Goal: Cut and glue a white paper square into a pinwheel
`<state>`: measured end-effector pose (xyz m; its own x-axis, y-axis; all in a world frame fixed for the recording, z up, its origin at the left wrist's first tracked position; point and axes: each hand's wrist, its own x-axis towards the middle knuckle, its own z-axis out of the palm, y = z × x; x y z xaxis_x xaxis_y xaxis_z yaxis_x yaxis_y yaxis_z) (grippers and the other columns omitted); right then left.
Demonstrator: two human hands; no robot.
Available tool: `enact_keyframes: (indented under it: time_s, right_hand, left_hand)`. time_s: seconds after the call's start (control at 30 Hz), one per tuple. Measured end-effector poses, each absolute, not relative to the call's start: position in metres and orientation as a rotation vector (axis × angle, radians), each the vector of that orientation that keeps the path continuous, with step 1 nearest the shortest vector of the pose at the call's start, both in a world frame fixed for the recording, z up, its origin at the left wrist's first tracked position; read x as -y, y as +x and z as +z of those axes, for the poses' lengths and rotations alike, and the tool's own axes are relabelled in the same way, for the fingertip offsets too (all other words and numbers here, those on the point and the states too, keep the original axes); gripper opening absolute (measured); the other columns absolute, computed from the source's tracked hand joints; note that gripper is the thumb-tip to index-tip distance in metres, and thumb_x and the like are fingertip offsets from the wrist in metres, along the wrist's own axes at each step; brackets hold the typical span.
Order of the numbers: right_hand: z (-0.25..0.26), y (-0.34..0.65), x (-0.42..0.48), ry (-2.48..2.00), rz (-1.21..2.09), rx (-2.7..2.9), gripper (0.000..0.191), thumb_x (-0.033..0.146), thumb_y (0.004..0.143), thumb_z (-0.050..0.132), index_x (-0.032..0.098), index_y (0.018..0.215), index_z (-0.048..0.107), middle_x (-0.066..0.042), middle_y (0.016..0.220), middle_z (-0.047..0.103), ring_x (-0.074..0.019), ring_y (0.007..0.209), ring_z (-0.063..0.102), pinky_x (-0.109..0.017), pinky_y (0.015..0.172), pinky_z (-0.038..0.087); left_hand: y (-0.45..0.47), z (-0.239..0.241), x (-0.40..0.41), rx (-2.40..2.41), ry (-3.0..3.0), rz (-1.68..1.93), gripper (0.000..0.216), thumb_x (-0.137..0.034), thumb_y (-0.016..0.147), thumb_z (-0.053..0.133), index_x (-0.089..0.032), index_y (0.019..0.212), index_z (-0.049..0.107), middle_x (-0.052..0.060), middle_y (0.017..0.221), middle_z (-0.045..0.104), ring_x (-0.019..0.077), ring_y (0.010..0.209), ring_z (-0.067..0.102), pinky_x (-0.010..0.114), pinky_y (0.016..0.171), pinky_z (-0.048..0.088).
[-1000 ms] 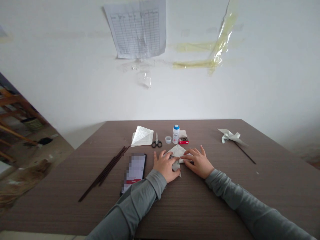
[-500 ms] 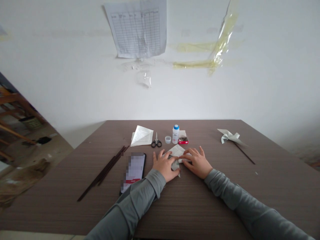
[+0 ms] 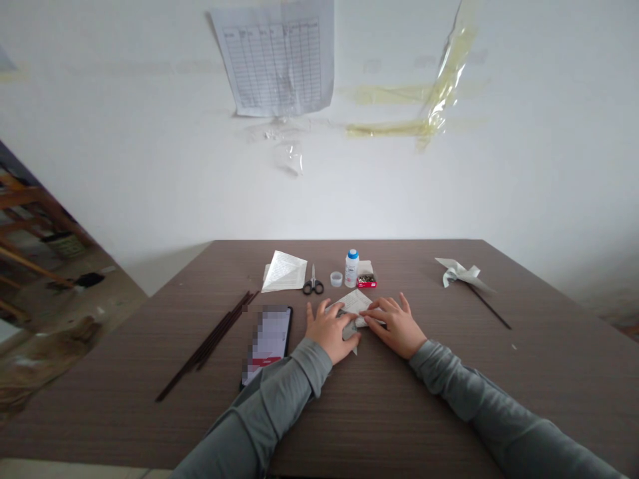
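Note:
A printed sheet of paper (image 3: 355, 299), with a part folded over, lies on the table between my hands. My left hand (image 3: 330, 332) rests on its left side, fingers spread and thumb stretched toward the near corner. From the right, my right hand (image 3: 397, 327) has its thumb and index finger together at the folded part, its other fingers raised and apart. My fingers cover much of the folds. Just beyond the sheet are an open red box (image 3: 367, 281) of small metal pieces, a white bottle (image 3: 352, 269) with a blue cap and a small clear cup (image 3: 336, 279).
Black-handled scissors (image 3: 313, 286) lie beside stacked printed sheets (image 3: 285, 271). A phone (image 3: 269, 342) is near my left forearm, with several dark thin sticks (image 3: 210, 342) further left. A paper pinwheel (image 3: 462, 274) on a stick lies at the right. A wall (image 3: 319, 206) stands behind the table.
My right thumb and index finger have shifted slightly at the fold. The paper's near corner has moved a little to the left. My left hand stays nearly in place.

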<state>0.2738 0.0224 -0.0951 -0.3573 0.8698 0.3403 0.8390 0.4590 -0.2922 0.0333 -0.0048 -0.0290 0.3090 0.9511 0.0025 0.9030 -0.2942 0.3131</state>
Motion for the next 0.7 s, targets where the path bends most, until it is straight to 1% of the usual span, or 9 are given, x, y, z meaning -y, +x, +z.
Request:
enact_keyframes:
  time_s: [0.13,0.23,0.33,0.43,0.57,0.63,0.7]
  right_hand:
    - [-0.093,0.273,-0.022,-1.456,0.123,2.292,0.036,0.038,0.127,0.07,0.043,0.142,0.101,-0.012,0.138,0.094,-0.0419,0.144,0.086,-0.101,0.148,0.038]
    - [-0.089,0.272,-0.021,-1.486,0.12,2.311,0.034,0.04,0.127,0.071,0.045,0.141,0.102,-0.011,0.141,0.093,-0.042,0.146,0.085,-0.1,0.149,0.038]
    - [-0.085,0.271,-0.02,-1.497,0.127,2.33,0.034,0.04,0.127,0.071,0.045,0.142,0.101,-0.011,0.143,0.093,-0.0417,0.148,0.085,-0.099,0.15,0.036]
    - [-0.082,0.271,-0.019,-1.492,0.138,2.346,0.036,0.039,0.127,0.069,0.043,0.144,0.101,-0.011,0.144,0.093,-0.0419,0.148,0.084,-0.1,0.149,0.037]
    - [-0.084,0.271,-0.019,-1.473,0.114,2.34,0.035,0.038,0.128,0.068,0.041,0.141,0.101,-0.012,0.141,0.093,-0.0404,0.144,0.084,-0.097,0.148,0.041]
    - [-0.086,0.271,-0.02,-1.472,0.099,2.326,0.035,0.039,0.128,0.068,0.04,0.138,0.102,-0.011,0.139,0.093,-0.0394,0.143,0.085,-0.095,0.148,0.043]
    - [-0.089,0.272,-0.02,-1.466,0.094,2.309,0.035,0.039,0.129,0.068,0.039,0.136,0.102,-0.011,0.138,0.094,-0.0393,0.142,0.086,-0.095,0.15,0.041]
  left_hand:
    - [0.033,-0.028,0.004,-1.691,2.296,0.287,0.049,-0.033,0.107,0.099,-0.042,0.155,0.098,0.009,0.183,0.082,0.0544,0.181,0.063,0.097,0.154,0.036]
    - [0.033,-0.029,0.004,-1.686,2.29,0.298,0.049,-0.032,0.106,0.1,-0.04,0.155,0.098,0.011,0.182,0.082,0.0558,0.18,0.062,0.1,0.153,0.035]
    - [0.032,-0.033,0.003,-1.685,2.293,0.305,0.051,-0.033,0.106,0.099,-0.04,0.157,0.097,0.011,0.181,0.082,0.056,0.18,0.061,0.099,0.154,0.034]
    - [0.031,-0.037,0.003,-1.681,2.312,0.321,0.056,-0.034,0.106,0.099,-0.042,0.161,0.094,0.011,0.179,0.083,0.0566,0.18,0.061,0.099,0.154,0.033]
    - [0.031,-0.036,0.004,-1.675,2.335,0.303,0.054,-0.036,0.106,0.097,-0.041,0.159,0.096,0.012,0.18,0.082,0.0597,0.179,0.06,0.101,0.153,0.033]
    - [0.031,-0.032,0.004,-1.68,2.336,0.266,0.054,-0.037,0.108,0.096,-0.042,0.161,0.095,0.011,0.183,0.081,0.0588,0.181,0.059,0.1,0.154,0.032]
    - [0.032,-0.029,0.005,-1.686,2.33,0.233,0.054,-0.037,0.11,0.094,-0.043,0.163,0.094,0.01,0.185,0.08,0.0569,0.183,0.057,0.099,0.155,0.031]
